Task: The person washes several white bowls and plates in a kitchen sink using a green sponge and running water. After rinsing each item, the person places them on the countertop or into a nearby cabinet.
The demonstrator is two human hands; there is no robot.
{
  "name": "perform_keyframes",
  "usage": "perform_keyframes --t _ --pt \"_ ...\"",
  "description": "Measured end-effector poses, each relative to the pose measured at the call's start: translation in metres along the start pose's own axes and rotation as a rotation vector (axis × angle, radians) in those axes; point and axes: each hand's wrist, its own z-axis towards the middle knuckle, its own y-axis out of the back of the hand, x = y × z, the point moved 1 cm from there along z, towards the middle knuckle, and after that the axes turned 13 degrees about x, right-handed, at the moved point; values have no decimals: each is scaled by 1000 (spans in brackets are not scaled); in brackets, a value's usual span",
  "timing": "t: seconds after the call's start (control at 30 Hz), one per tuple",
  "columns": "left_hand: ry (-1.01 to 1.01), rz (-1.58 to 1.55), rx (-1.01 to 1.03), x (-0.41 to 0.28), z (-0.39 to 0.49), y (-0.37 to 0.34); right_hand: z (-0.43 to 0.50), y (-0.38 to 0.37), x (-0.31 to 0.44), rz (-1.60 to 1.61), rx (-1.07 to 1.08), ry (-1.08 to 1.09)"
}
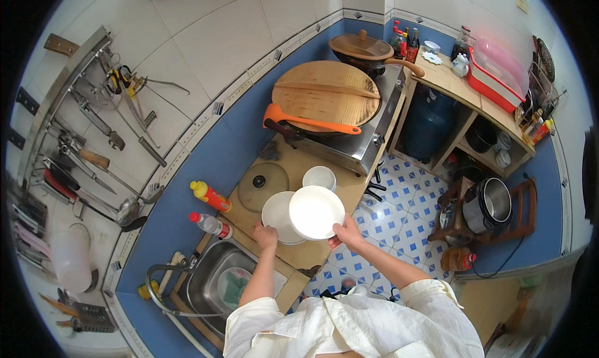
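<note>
My right hand (346,232) grips the rim of a round white dish (316,212), thumb on its upper face. The dish is held over the counter's front side and overlaps a second white dish (277,216) to its left. My left hand (266,236) is at the left rim of that second dish, fingers closed at the edge. More than one rim shows at its lower edge, so it seems stacked. A smaller white bowl (319,176) stands just behind, partly covered by the held dish. A glass pot lid (263,196) with a black knob lies on the counter to the left.
A gas stove (364,145) carries a wok under a wooden lid (323,93), an orange ladle (313,122) across it. Two bottles, yellow-capped (211,196) and red-capped (210,224), stand by the wall. A steel sink (206,269) holds a bowl with a green cloth (235,288).
</note>
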Motion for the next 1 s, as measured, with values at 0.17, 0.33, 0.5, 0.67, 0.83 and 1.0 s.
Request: perform_keyframes --t 0.17,0.33,0.5,0.67,0.83,1.0 --pt "-156 66 -1 -11 7 9 32 -18 -3 -249 62 5" --pt "-81 -87 87 0 9 7 40 -28 -7 -247 17 -2" --pt "-41 -116 56 7 6 2 46 -32 2 -219 12 53" --pt "-57 -181 -87 3 -3 2 55 -35 -17 -294 -7 76" --pt "18 -216 -45 6 -5 -1 41 -58 -19 -287 15 29" --pt "86 -329 -45 5 -12 0 24 -73 -8 -160 28 86"
